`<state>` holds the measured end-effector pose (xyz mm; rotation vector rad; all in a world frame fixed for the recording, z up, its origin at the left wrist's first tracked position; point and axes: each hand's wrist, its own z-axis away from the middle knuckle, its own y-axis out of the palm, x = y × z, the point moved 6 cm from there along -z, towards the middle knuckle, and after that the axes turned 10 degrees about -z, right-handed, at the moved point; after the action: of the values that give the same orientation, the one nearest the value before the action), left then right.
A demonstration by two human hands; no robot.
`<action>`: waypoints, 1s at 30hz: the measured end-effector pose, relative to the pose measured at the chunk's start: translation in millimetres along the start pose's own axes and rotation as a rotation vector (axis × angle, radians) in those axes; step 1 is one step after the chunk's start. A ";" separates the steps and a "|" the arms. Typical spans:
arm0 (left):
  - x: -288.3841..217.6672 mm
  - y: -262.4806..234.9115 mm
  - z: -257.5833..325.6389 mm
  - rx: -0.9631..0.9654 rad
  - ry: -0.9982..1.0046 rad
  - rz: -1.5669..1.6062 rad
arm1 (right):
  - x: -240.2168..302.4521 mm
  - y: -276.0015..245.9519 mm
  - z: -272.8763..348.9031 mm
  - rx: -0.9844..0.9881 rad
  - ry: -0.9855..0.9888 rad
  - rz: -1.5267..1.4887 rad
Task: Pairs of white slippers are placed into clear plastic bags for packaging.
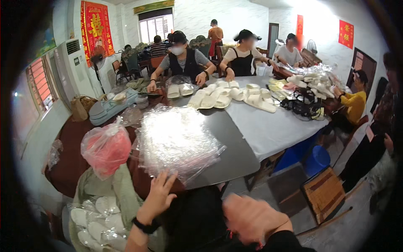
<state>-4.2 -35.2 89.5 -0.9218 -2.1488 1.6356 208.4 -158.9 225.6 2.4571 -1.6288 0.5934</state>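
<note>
Left hand (pixel 158 194) touches clear bags (pixel 176 140) (red sack (pixel 107 148) beside).

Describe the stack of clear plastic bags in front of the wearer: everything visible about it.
The stack of clear, crinkled plastic bags lies flat, slightly fanned, on the dark grey tabletop, glaring under the light. Its near edge overhangs toward the wearer, where the left hand, fingers spread, touches it. A tied pink plastic bag sits just left.

Red bag (pixel 107 148), clear glossy bags (pixel 176 140), white slippers (pixel 222 96).
</note>
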 end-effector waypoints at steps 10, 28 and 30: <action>44.3 102.6 -85.4 0.032 -0.063 -0.228 | 28.2 -11.0 0.8 -0.118 -0.652 -0.102; 40.0 109.9 -62.0 0.035 -0.245 0.013 | -548.3 -339.6 -36.9 0.311 1.064 1.098; 35.1 107.3 -61.3 0.058 -0.250 0.027 | -581.1 -347.7 -31.1 0.299 1.137 1.129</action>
<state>38.3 49.8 3.0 -0.7682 -2.2404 1.9047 319.7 489.2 61.1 0.5743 -2.1168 1.9224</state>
